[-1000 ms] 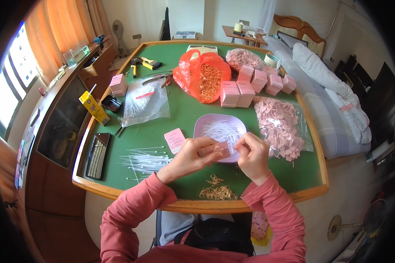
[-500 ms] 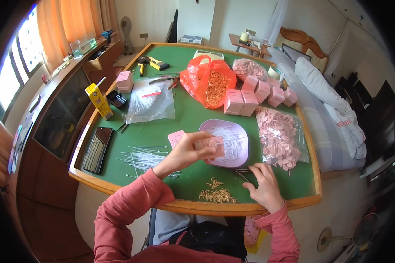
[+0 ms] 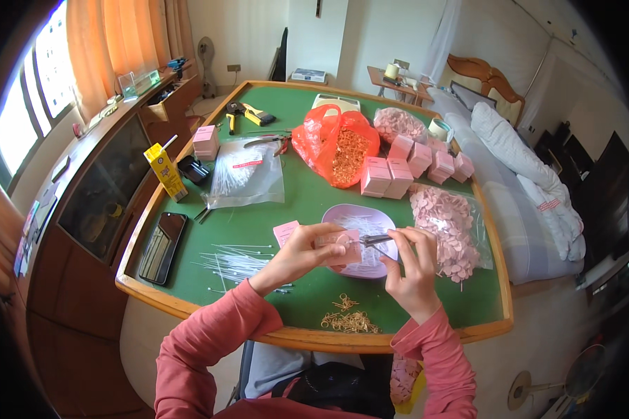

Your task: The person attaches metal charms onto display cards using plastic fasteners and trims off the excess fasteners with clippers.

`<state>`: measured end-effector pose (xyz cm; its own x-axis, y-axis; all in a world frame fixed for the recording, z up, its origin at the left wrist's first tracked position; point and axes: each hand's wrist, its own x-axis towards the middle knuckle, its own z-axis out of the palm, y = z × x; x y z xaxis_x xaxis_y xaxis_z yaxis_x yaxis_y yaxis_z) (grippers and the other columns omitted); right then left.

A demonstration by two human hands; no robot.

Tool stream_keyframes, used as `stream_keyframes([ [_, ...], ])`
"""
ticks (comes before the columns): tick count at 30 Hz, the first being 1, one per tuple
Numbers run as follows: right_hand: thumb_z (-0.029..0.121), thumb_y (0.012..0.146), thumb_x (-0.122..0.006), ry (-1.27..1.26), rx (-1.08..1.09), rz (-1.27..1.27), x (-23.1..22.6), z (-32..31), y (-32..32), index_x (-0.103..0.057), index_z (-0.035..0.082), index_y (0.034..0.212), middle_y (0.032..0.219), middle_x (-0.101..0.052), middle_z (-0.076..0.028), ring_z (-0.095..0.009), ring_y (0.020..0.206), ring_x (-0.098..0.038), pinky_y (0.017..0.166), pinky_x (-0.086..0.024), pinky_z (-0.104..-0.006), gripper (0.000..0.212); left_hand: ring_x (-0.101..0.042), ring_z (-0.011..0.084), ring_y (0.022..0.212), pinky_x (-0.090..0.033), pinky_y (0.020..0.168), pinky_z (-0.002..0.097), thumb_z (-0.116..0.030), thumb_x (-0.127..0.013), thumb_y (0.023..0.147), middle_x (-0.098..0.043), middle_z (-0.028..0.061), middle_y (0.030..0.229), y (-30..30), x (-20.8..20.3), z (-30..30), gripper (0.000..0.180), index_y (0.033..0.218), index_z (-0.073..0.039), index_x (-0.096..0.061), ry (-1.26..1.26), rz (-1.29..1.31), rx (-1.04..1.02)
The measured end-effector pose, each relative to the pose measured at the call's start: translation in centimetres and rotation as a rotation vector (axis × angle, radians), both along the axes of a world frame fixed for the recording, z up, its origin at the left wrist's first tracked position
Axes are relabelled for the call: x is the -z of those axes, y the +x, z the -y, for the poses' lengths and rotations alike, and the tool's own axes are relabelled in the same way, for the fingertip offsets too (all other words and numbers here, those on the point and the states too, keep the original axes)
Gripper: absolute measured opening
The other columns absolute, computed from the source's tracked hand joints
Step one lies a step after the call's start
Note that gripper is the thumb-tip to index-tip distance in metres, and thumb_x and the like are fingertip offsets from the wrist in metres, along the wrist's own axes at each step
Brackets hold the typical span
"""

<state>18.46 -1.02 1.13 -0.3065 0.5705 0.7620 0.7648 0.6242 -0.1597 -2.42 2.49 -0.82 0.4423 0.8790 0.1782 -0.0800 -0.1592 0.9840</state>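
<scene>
My left hand (image 3: 297, 255) pinches a small pink card (image 3: 349, 249) above the lilac bowl (image 3: 361, 273). My right hand (image 3: 416, 272) grips small metal clippers (image 3: 376, 239), whose tip meets the card's right edge. What lies between their jaws is too small to make out. Thin white plastic strings (image 3: 348, 222) fill the bowl. Left of it, another pink card or stack (image 3: 285, 232) lies partly behind my left hand, near loose white plastic ties (image 3: 237, 264). Gold-coloured metal clasps (image 3: 351, 321) are piled at the table's front edge.
Pink card stacks (image 3: 388, 177) stand at the right, above a bag of pink pieces (image 3: 446, 230). A red bag (image 3: 325, 143) holds orange-gold bits. At left are a phone (image 3: 163, 248), a yellow carton (image 3: 165, 173) and a clear bag of white ties (image 3: 244, 174). Pliers (image 3: 251, 115) lie farther back.
My right hand has lifted the clippers off the table and brought them up to the card. My left hand still holds the card over the bowl. The view has shifted slightly.
</scene>
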Motion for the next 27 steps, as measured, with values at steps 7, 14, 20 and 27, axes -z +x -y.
stream_keyframes([
  [7,0.005,0.068,-0.065,-0.001,-0.019,0.033,1.0,-0.8,-0.3,-0.057,-0.001,0.103,0.097,-0.05,-0.011,-0.029,0.092,-0.049,0.08,-0.041,-0.0386,0.036,-0.061,0.0122,0.069,-0.053,0.059,0.0239,-0.01,-0.068,0.077,-0.063,0.0095,0.082,0.5,-0.9,0.3,0.032,0.1,0.009,-0.056,-0.002,0.006,-0.035],
  [14,0.004,0.065,-0.066,0.016,-0.033,0.046,1.2,-1.0,-0.9,-0.056,-0.001,0.103,0.096,-0.051,-0.012,-0.029,0.092,-0.049,0.079,-0.042,-0.0389,0.039,-0.059,0.0088,0.062,-0.047,0.048,0.0201,-0.012,-0.069,0.076,-0.063,0.0071,0.072,0.6,-0.9,0.5,0.027,0.092,0.008,-0.059,0.017,-0.036,-0.146],
  [20,0.004,0.064,-0.066,0.004,-0.039,0.054,1.4,-1.1,-0.9,-0.056,-0.001,0.102,0.096,-0.051,-0.012,-0.029,0.091,-0.05,0.078,-0.043,-0.0386,0.04,-0.059,0.0093,0.056,-0.047,0.044,0.0201,-0.01,-0.069,0.074,-0.062,0.0064,0.069,0.8,-0.8,0.5,0.025,0.09,0.008,-0.062,0.016,-0.027,-0.177],
  [27,0.003,0.063,-0.066,-0.027,-0.04,0.046,1.6,-1.4,-1.0,-0.057,0.0,0.101,0.094,-0.051,-0.011,-0.029,0.09,-0.05,0.078,-0.042,-0.0383,0.039,-0.058,0.0082,0.058,-0.046,0.045,0.0206,-0.011,-0.065,0.077,-0.063,0.0075,0.07,0.8,-0.7,0.4,0.025,0.092,0.008,-0.06,0.018,-0.058,-0.175],
])
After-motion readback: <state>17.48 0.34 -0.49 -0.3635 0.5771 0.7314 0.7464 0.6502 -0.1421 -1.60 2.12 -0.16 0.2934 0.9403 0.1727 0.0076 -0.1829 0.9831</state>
